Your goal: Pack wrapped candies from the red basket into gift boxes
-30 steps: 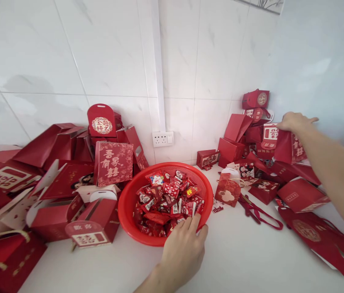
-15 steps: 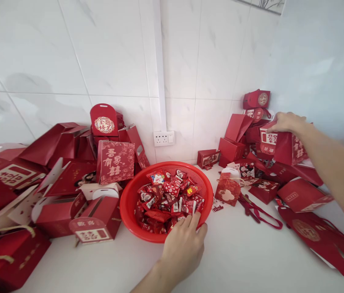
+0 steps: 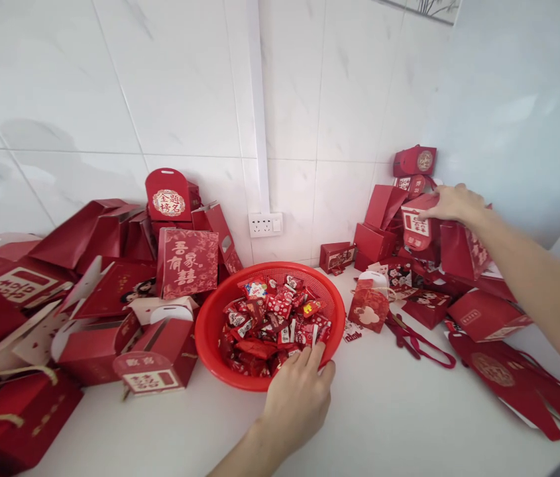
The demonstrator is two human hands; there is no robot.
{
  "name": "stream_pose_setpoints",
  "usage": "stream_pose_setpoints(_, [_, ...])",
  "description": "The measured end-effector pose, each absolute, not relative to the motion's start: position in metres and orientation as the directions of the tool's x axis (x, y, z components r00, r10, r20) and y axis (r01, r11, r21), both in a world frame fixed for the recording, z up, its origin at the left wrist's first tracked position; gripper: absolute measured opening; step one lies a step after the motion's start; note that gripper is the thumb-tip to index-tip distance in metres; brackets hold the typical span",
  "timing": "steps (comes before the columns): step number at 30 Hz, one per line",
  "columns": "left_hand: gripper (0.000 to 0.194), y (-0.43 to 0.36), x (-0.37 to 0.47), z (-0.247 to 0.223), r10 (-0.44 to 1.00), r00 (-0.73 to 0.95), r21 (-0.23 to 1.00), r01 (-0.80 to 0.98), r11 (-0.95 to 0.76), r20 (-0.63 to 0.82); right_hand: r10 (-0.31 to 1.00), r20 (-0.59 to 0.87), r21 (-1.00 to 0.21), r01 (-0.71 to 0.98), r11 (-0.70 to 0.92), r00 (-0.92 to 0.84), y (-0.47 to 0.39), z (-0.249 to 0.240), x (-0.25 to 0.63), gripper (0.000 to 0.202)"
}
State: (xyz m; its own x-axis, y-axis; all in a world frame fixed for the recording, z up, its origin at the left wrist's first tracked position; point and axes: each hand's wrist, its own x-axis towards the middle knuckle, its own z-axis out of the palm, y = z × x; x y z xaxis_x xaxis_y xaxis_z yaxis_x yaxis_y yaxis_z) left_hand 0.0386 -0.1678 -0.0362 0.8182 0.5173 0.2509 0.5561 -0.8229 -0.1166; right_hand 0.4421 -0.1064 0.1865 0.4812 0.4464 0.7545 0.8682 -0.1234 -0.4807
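My left hand (image 3: 300, 391) rests at the front right rim of a red plastic basket (image 3: 207, 358), its fingers bent over the edge by the candies; it touches the rim. Wrapped red candies (image 3: 277, 311) fill the basket. On the right, my right hand (image 3: 453, 202) grips a red box with a pale double-happiness label (image 3: 416, 222), with its thumb and fingers pressed on the box's upper edge. That box stands tilted among the heap of red boxes, in front of a small box (image 3: 415, 161) on top of the pile.
Assembled red boxes (image 3: 155, 351) crowd the left side of the white table (image 3: 379, 424). A flat unfolded red box (image 3: 503, 381) lies at the right, near ribbon handles (image 3: 423, 348). Behind stands a tiled wall with a socket (image 3: 265, 225).
My right hand has moved a little left, and the labelled box has shifted left and tilted with it. My left hand stays at the basket rim.
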Motion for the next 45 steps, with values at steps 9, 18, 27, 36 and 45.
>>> stream_pose_setpoints(9, [0.022,-0.168,0.038,-0.038,0.477,0.81,-0.152,0.549,-0.822,0.342,0.466,0.716,-0.562,0.825,-0.058,0.52,-0.129,0.159,0.397,0.061])
stream_pose_setpoints(18, [0.018,-0.166,0.038,-0.042,0.392,0.791,-0.189,0.524,-0.83,0.47,0.357,0.669,-0.728,0.478,0.491,0.652,-0.123,0.076,0.4,0.061])
stream_pose_setpoints(27, [0.016,-0.166,0.038,-0.039,0.156,0.602,-0.053,0.314,-0.948,0.783,0.418,0.525,-0.759,0.186,0.624,0.741,-0.153,0.038,0.391,0.046])
stream_pose_setpoints(36, [0.023,-0.193,0.05,-0.061,0.017,0.71,0.103,-0.078,-0.992,0.704,0.543,0.563,-0.78,0.183,0.599,0.623,-0.19,0.053,0.366,0.04])
stream_pose_setpoints(45, [0.047,-0.194,0.03,-0.009,0.446,0.436,0.508,-0.029,-0.861,0.781,0.94,0.177,-0.881,-0.378,0.284,0.293,-0.215,0.021,0.27,0.038])
